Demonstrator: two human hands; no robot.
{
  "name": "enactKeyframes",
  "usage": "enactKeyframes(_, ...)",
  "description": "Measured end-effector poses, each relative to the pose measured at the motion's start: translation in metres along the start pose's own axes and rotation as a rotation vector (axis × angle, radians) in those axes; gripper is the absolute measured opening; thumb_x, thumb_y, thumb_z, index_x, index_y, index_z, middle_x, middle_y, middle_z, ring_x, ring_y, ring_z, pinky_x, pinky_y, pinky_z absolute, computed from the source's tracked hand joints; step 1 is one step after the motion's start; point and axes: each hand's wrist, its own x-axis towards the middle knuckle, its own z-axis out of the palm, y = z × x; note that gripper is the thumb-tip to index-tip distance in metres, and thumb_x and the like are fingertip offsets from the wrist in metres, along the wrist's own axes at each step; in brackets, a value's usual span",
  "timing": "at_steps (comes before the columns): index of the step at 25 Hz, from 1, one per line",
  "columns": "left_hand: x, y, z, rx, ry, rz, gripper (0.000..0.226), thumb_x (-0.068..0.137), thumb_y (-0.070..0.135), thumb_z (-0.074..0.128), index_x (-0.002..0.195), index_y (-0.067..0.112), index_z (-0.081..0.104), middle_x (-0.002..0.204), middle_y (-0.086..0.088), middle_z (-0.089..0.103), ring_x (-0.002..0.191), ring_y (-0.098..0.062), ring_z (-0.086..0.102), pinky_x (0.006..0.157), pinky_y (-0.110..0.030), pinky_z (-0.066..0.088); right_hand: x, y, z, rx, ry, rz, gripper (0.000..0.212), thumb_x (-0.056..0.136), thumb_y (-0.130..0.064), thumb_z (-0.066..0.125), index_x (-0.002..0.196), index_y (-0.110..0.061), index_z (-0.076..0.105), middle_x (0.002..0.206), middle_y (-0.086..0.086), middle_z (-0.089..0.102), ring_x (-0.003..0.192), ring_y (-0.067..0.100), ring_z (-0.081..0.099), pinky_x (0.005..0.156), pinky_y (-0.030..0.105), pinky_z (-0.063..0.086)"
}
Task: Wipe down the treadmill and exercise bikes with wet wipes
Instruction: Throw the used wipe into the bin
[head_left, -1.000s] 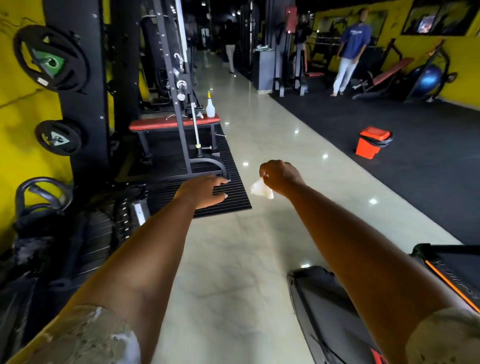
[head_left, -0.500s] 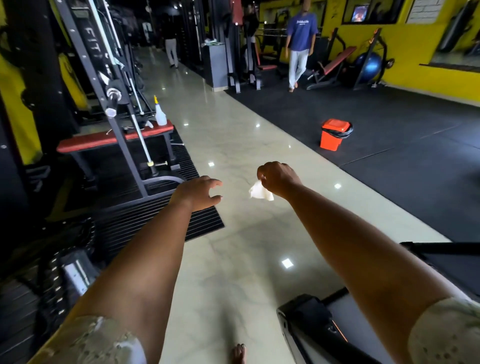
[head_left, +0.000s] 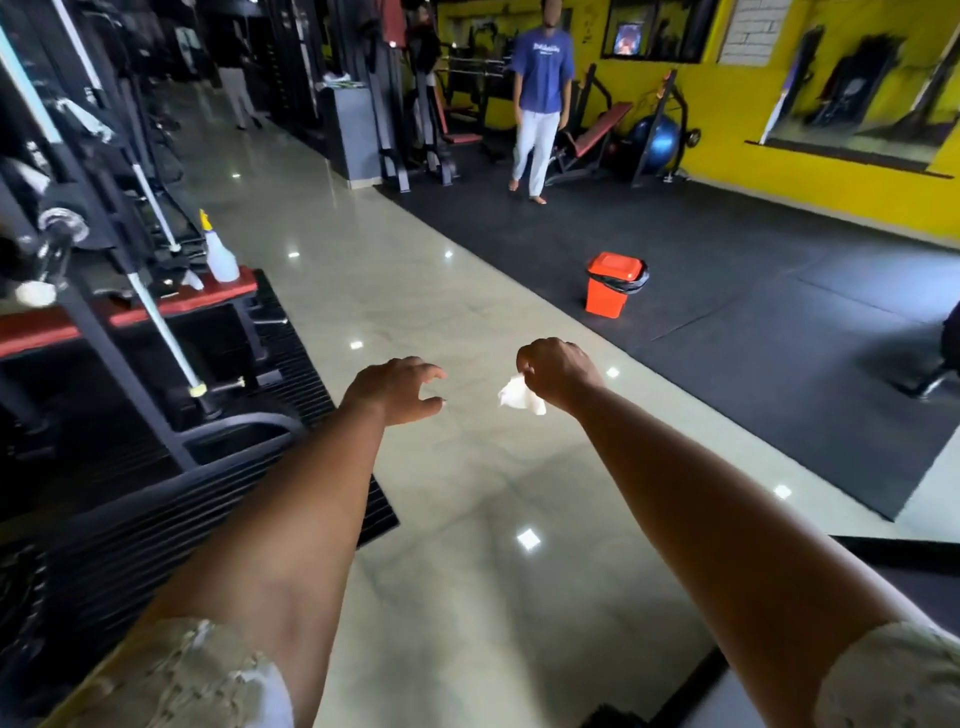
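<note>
Both arms reach forward over the pale tiled floor. My right hand (head_left: 558, 371) grips a crumpled white wet wipe (head_left: 520, 396), which hangs below the fist. Beside it, my left hand (head_left: 397, 389) hovers with loosely curved fingers and holds nothing. The dark edge of the treadmill (head_left: 883, 551) shows only at the lower right, behind my right forearm. No exercise bike is clearly visible.
An orange bin (head_left: 612, 284) with a black liner stands ahead on the black rubber mat. A white spray bottle (head_left: 221, 250) sits on a red bench (head_left: 130, 309) at the left, inside a black rack. A person in a blue shirt (head_left: 543, 98) stands farther back.
The view has swung right and forward; the treadmill has slid almost out of the lower right. The orange bin and the person appear nearer. Both hands keep their pose, wipe still held.
</note>
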Motion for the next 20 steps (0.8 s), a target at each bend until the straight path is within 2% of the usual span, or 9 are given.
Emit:
enactKeyframes(5,0.117,0.009,-0.007,-0.065,0.049,0.081,0.048,0.091,0.049,0.056,0.138,0.037,0.050,0.133,0.013,0.054,0.121,-0.013,0.052,0.094,-0.031,0.043,0.066,0.063,0.020,0.028,0.046,0.123,0.026,0.088,-0.011,0.047,0.100,-0.021,0.067,0.108,0.005,0.065,0.098,0.031,0.058,0.070,0.026,0.036)
enactKeyframes(11,0.285,0.045,-0.013,-0.024,0.009,0.169,0.047,0.091,0.046,0.057,0.136,0.036,0.052,0.133,0.013,0.054,0.122,-0.012,0.052,0.094,-0.030,0.043,0.176,0.161,0.033,0.006,0.062,0.225,0.027,0.089,-0.010,0.046,0.102,-0.019,0.068,0.109,0.007,0.065,0.101,0.032,0.059,0.074,0.030,0.040)
enactKeyframes(16,0.413,0.096,-0.033,0.000,0.000,0.290,0.047,0.092,0.047,0.055,0.137,0.036,0.050,0.134,0.012,0.053,0.122,-0.013,0.051,0.091,-0.031,0.043,0.257,0.258,0.022,-0.013,0.055,0.292,0.022,0.086,-0.016,0.047,0.094,-0.026,0.065,0.104,0.003,0.067,0.098,0.032,0.061,0.078,0.034,0.049)
enactKeyframes(20,0.500,0.138,-0.046,-0.016,-0.132,0.334,0.048,0.093,0.052,0.054,0.137,0.035,0.050,0.131,0.012,0.053,0.120,-0.012,0.051,0.096,-0.031,0.041,0.297,0.325,0.008,-0.060,-0.003,0.355,0.025,0.085,-0.013,0.050,0.100,-0.025,0.066,0.110,0.002,0.065,0.103,0.030,0.060,0.078,0.029,0.041)
